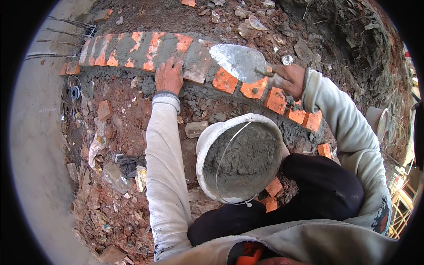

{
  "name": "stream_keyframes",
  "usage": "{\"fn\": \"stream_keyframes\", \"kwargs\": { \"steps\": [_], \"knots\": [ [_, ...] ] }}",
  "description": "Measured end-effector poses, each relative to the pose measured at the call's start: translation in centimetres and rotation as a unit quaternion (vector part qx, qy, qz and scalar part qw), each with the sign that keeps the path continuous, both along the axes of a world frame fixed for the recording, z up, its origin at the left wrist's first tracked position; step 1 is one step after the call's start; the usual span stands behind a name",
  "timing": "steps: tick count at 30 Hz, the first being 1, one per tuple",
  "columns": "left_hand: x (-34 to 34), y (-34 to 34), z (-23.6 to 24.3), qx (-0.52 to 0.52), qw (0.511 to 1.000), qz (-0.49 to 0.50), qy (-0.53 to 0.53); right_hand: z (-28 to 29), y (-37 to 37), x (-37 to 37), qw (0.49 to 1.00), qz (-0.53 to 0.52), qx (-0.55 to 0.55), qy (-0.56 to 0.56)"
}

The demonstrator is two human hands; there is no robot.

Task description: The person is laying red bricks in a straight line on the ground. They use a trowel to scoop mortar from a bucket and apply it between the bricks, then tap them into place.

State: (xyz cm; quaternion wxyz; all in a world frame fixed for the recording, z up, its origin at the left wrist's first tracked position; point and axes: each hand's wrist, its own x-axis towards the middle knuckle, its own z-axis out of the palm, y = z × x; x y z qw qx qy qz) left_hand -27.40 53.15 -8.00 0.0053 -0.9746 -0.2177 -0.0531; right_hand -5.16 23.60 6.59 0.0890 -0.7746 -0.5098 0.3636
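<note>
Crouched with dark-trousered knees (324, 185) at the near and right sides of a white bucket (202, 148) full of grey mortar (240, 154). Rested the left hand (169, 78), fingers slightly apart, on the curved brick row (154, 49), beyond the bucket and to its left; could not tell of any grip on a brick. Held a trowel (240, 61) firmly in the right hand (289, 81), beyond the bucket and to its right, extending its blade leftward over the row. Saw brown soil (152, 18) farthest from the bucket, past the row.
</note>
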Motion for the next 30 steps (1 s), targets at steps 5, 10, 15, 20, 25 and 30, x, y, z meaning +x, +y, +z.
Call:
{"fn": "stream_keyframes", "kwargs": {
  "steps": [5, 10, 15, 20, 25, 30],
  "knots": [
    [0.6, 1.1, -0.5, 0.058, 0.993, -0.096, 0.041, 8.5, -8.8, -2.9, 0.992, 0.083, -0.021, 0.097],
    [0.6, -1.1, 1.0, 0.034, 0.976, 0.055, -0.208, 10.9, -12.0, -4.6, 0.988, 0.111, -0.106, 0.023],
    [-0.3, -4.8, 1.5, -0.02, 0.99, -0.011, -0.143, 9.1, -12.7, -6.4, 0.973, 0.132, -0.186, -0.021],
    [-0.1, -7.3, 2.1, -0.091, 0.994, -0.059, -0.006, 8.3, -12.8, -7.6, 0.97, 0.142, -0.191, -0.047],
    [0.5, -7.9, 1.4, -0.092, 0.986, -0.042, -0.132, 8.0, -13.3, -3.7, 0.982, 0.015, -0.175, 0.07],
    [0.9, -6.9, -1.2, -0.003, 0.993, 0.058, 0.107, 2.2, -13.4, -2.0, 0.992, 0.002, 0.044, -0.121]
  ]
}}
